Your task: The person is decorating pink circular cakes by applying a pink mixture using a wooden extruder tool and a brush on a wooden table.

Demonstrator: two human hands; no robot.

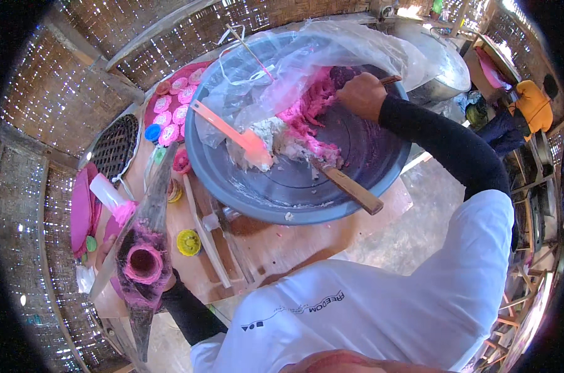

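A large blue-grey basin (pixel 257 211) holds bright pink crumbly dough (pixel 310 112) and white crumbly dough (pixel 270 133). At its far right side, my right hand (pixel 361 96) is closed around the wooden handle of a dark scoop (pixel 344 76), next to the pink dough. My left hand (pixel 170 281), mostly hidden, grips a long dark mould (pixel 150 233) with tapered ends. Pink dough rims the round opening in the mould's middle. Beside it is a white scraper (pixel 105 191) with pink dough on its end. An orange-pink spatula (pixel 223 127) and a wooden-handled tool (pixel 350 188) lean in the basin.
Clear plastic sheeting (pixel 362 46) drapes over the basin's far side. Several pink-and-white round cakes (pixel 162 118) lie on a pink tray at the back left. A yellow fluted cup (pixel 188 242) and wooden sticks (pixel 210 248) rest on the table. A metal pot (pixel 446 65) stands beyond the basin.
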